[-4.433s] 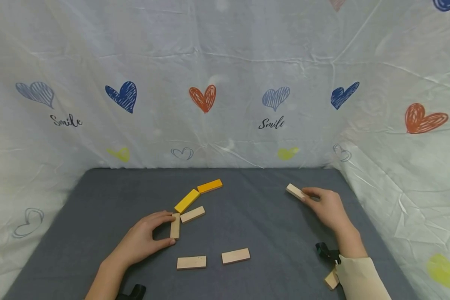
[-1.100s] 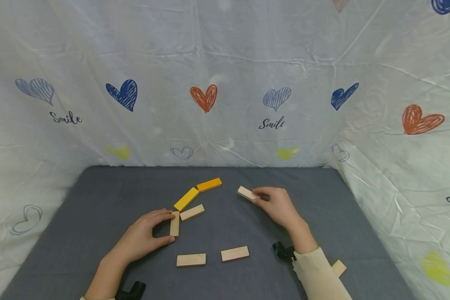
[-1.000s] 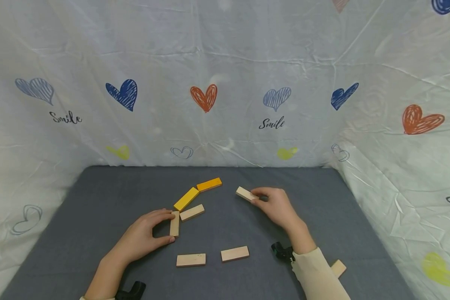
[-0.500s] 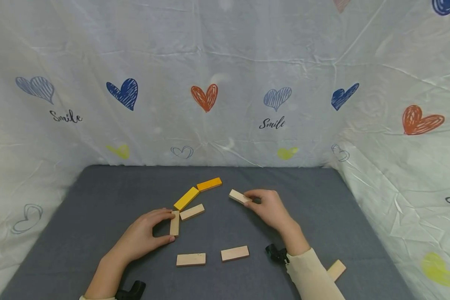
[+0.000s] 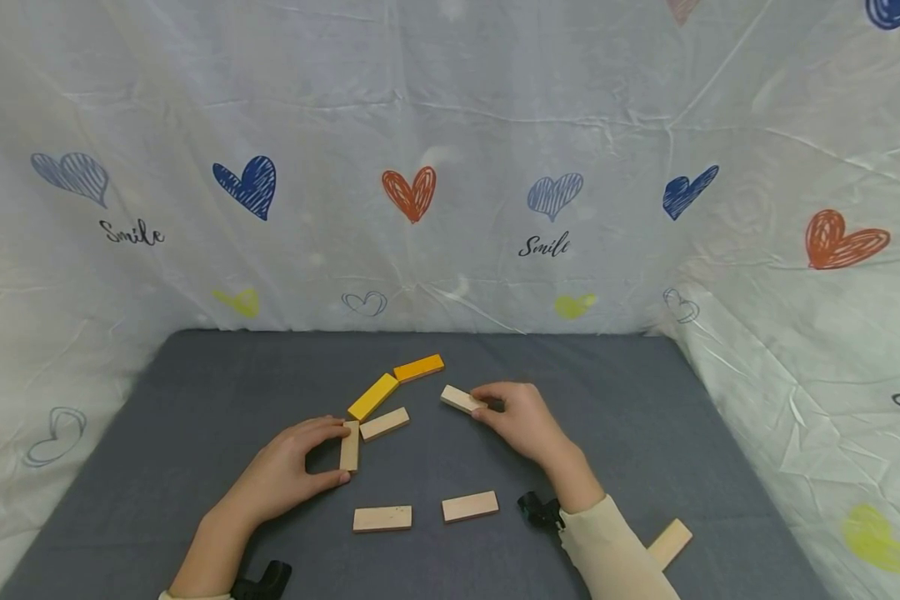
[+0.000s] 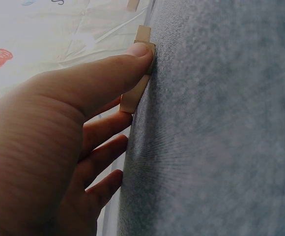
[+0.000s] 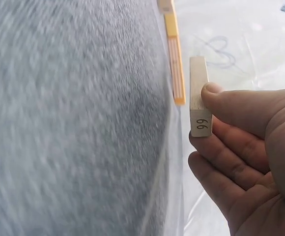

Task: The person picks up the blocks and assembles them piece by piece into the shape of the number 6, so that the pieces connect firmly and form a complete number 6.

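Observation:
My left hand (image 5: pixel 288 467) pinches a plain wooden block (image 5: pixel 349 446) lying on the dark cloth, thumb at its near end and a finger at its far end. In the left wrist view the thumb covers part of the wood. A yellow block (image 5: pixel 373 397) slants away from that block's far end, and an orange block (image 5: pixel 418 368) continues the line to the right. Another plain block (image 5: pixel 384 424) lies close on its right. With thumb and fingers, my right hand (image 5: pixel 521 423) holds a plain wooden block (image 7: pixel 198 83) marked 66 on its end, raised above the cloth.
Two more plain blocks, one on the left (image 5: pixel 382 519) and one on the right (image 5: pixel 470 507), lie nearer on the grey cloth (image 5: pixel 435 567). A further block (image 5: pixel 670 543) is partly behind the right sleeve (image 5: pixel 615 550). A white curtain with hearts (image 5: pixel 465 150) hangs behind.
My right hand has carried its block leftward from the right side of the table, lately also a little nearer. The left hand and the blocks lying on the cloth stay put.

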Tool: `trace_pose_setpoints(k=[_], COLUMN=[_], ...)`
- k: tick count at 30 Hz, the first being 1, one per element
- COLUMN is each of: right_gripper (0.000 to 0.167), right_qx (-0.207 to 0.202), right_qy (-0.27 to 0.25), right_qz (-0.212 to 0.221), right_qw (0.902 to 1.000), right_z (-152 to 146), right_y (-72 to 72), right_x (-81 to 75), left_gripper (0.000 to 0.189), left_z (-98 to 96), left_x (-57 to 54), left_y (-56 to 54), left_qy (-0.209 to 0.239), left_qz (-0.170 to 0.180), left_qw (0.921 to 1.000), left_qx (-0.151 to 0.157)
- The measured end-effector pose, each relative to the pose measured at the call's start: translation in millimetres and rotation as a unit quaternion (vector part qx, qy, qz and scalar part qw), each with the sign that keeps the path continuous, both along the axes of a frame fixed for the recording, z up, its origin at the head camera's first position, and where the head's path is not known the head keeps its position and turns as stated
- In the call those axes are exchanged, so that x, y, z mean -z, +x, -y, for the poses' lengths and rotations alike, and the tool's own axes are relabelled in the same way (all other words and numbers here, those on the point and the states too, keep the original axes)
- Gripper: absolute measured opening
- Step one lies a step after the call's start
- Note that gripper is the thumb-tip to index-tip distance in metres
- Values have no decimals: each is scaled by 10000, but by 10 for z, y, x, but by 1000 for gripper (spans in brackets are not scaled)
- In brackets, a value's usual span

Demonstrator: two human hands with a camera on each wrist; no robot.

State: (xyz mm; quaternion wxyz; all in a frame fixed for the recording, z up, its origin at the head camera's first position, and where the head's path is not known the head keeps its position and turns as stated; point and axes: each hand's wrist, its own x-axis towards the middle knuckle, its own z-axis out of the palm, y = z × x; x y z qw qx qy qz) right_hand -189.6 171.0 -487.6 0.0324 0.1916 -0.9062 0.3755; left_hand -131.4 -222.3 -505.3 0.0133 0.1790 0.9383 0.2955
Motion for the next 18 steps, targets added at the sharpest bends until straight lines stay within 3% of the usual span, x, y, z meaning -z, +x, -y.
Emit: trace_pose_setpoints(k=[18], right_gripper=[30], right_qx=[-252], right_qy=[91], right_qz=[1], right_qw=[9996], right_z=[208], right_y=[18], right_x=[16], left_gripper=[65], left_z=[2], left_x=[-6], left_y=[-6], left_qy=[-15], left_qz=[6], left_qw=[10000], left_qx=[22])
